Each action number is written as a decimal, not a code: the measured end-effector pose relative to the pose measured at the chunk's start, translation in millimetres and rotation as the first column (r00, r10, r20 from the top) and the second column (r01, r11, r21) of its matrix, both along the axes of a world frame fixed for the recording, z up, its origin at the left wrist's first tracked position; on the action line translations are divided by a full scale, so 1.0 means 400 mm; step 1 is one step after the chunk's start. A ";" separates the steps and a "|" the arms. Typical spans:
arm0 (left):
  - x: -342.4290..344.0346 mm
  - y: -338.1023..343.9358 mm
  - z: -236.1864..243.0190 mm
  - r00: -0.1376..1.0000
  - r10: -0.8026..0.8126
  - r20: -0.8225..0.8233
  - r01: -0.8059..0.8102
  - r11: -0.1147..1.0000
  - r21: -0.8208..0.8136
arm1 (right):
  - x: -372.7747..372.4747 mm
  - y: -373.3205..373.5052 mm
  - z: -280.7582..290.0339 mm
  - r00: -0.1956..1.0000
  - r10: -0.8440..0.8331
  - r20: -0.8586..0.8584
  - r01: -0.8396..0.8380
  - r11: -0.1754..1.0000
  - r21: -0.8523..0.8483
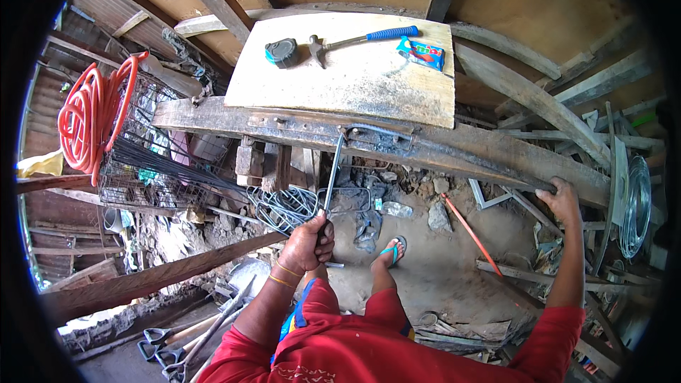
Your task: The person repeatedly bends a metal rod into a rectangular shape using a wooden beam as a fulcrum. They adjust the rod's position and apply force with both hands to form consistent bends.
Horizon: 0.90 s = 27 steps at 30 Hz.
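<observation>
My left hand is closed around the lower end of a thin steel rod. The rod rises to a thick wooden beam and meets metal pegs there, with a bent stretch running right along the beam's top. My right hand grips the end of a long dark metal bar, which slants across the beam toward those pegs. Bent rod frames lie in a pile under the beam, beyond my left hand. One looped frame hangs or lies just right of the rod; I cannot tell which.
On a wooden board behind the beam are a tape measure, a blue-handled claw hammer and a blue packet. Orange hose hangs left. Coiled wire hangs right. Shovels lie lower left; an orange-red rod lies right.
</observation>
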<state>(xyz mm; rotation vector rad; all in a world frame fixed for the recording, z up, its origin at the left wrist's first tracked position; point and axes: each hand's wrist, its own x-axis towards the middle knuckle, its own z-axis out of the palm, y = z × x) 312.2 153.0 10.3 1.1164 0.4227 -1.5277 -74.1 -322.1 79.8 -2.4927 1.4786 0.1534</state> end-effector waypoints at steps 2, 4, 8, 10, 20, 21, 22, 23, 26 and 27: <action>-0.009 0.000 0.002 1.000 0.026 0.004 -0.026 1.000 -0.007 | 0.011 -0.003 0.021 1.000 -0.008 0.012 0.007 0.999 0.048; -0.018 -0.002 0.000 0.999 0.046 0.003 -0.046 0.999 0.020 | 0.024 -0.003 0.032 1.000 -0.002 0.016 0.001 0.997 0.073; -0.024 -0.007 -0.007 0.998 0.049 0.044 -0.051 0.998 0.048 | 0.047 0.003 0.024 0.999 0.037 0.010 -0.038 0.996 0.079; -0.022 -0.007 -0.009 0.996 0.050 0.078 -0.055 0.996 0.066 | 0.047 0.011 0.017 0.999 0.039 0.023 -0.041 0.994 0.104; -0.010 -0.002 -0.014 0.997 0.015 0.073 -0.017 0.999 0.040 | 0.015 0.031 -0.015 0.995 0.076 0.071 -0.074 0.997 -0.022; -0.009 -0.001 -0.012 0.998 0.013 0.065 -0.015 1.000 0.024 | 0.016 0.032 -0.018 0.995 0.077 0.060 -0.075 0.997 -0.036; -0.007 0.000 -0.010 0.998 0.004 0.059 -0.005 1.000 0.026 | 0.018 0.034 -0.020 0.995 0.085 0.050 -0.083 0.996 -0.035; -0.007 0.000 -0.009 0.998 0.002 0.055 -0.004 0.999 0.035 | 0.020 0.036 -0.022 0.995 0.090 0.031 -0.088 0.995 -0.050; -0.006 0.001 -0.007 0.998 -0.002 0.058 -0.001 0.999 0.038 | 0.027 0.046 -0.020 0.996 0.090 0.010 -0.089 0.994 -0.061; -0.006 0.002 -0.007 0.998 -0.005 0.057 0.004 1.000 0.030 | 0.029 0.049 -0.018 0.995 0.101 0.011 -0.100 0.993 -0.070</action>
